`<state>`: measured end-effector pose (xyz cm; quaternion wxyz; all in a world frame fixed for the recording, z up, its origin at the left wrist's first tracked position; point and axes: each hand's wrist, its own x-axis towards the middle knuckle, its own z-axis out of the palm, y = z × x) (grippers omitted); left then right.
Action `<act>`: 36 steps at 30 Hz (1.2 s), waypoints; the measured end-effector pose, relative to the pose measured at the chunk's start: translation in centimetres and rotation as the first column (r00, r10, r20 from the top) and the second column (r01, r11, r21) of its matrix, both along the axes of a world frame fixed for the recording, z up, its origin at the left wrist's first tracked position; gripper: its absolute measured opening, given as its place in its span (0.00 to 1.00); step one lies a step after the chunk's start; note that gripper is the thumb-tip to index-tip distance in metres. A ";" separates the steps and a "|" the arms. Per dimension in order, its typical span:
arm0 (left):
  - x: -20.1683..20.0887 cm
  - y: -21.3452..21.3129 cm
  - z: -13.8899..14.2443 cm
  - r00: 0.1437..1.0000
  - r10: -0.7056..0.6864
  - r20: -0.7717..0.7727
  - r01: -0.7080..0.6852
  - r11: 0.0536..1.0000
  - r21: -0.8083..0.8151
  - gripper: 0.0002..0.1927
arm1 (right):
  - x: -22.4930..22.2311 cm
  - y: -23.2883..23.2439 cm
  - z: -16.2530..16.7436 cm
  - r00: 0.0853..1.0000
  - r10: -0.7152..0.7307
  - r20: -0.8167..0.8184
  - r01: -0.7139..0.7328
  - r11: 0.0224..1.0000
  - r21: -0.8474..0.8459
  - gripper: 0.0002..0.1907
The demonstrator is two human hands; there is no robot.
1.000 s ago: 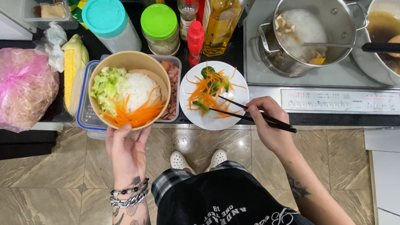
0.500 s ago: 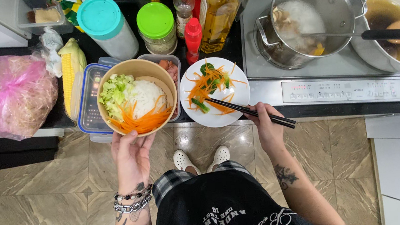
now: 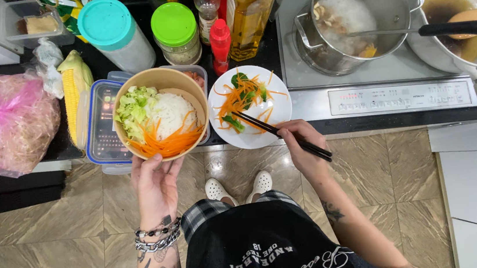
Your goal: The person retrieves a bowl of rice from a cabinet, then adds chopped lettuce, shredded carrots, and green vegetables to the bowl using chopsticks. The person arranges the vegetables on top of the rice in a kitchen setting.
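Tan bowl (image 3: 160, 113) of rice, lettuce, carrot gripped from below by left hand (image 3: 156, 185), above counter (image 3: 30, 148) edge. Black chopsticks (image 3: 281, 135) pinched in right hand (image 3: 304, 151), tips on white plate (image 3: 250, 107) of vegetables.

black counter (image 3: 6, 86) — pink bag (image 3: 7, 124) | corn (image 3: 75, 88) | white plate (image 3: 276, 110) | cooktop (image 3: 385, 88)
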<state>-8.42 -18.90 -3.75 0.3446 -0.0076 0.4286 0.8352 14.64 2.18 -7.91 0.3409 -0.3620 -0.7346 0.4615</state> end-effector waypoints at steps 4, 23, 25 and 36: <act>0.0 -0.1 0.1 1.000 -0.013 -0.005 0.013 1.000 -0.006 0.34 | 0.3 -0.4 1.7 0.996 0.013 0.087 -0.026 0.988 0.154 0.03; -0.4 -0.4 -1.1 1.000 -0.006 0.020 0.005 1.000 0.009 0.35 | -1.9 -1.1 1.0 0.995 0.101 0.005 -0.100 0.985 0.138 0.02; -0.4 -0.4 -1.1 1.000 -0.004 0.018 0.004 1.000 0.006 0.35 | -1.9 -0.7 1.4 0.993 0.095 0.073 -0.101 0.991 0.087 0.03; -0.2 -0.3 -0.6 1.000 0.001 0.013 -0.001 1.000 -0.012 0.36 | -0.6 0.8 4.2 0.998 0.056 0.009 -0.057 0.980 0.190 0.04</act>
